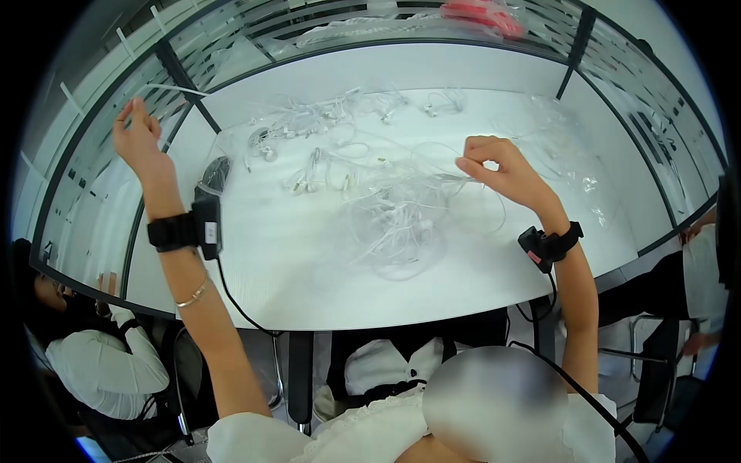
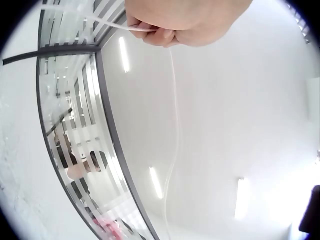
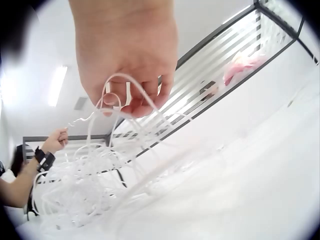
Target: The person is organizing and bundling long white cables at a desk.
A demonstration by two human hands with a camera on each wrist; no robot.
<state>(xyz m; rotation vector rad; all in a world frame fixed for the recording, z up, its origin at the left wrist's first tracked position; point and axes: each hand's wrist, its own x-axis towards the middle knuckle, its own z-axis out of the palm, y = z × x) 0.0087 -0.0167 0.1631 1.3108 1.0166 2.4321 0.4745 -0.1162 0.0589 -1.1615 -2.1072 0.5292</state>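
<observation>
Left hand (image 1: pixel 145 147) is pinching white cable (image 2: pixel 105 21) in curled fingers, strand trailing beyond them. Dark object (image 1: pixel 217 174) is lying right of those fingers, lower down, on table (image 1: pixel 285 297). White cable bundles (image 1: pixel 309 116) are lying farther right. Large tangle (image 1: pixel 397 224) is resting below and left of right fingers. Right hand (image 1: pixel 505 171) is pinching looped strands (image 3: pixel 122 76), fingers curled.

Your left hand (image 2: pixel 187 22), gripping one white cable (image 2: pixel 110 23) that runs left; one pale strand (image 2: pixel 174 90) trailing below your hand; striped glass panels (image 2: pixel 80 132), dark-framed; three lit lamps (image 2: pixel 124 54).
</observation>
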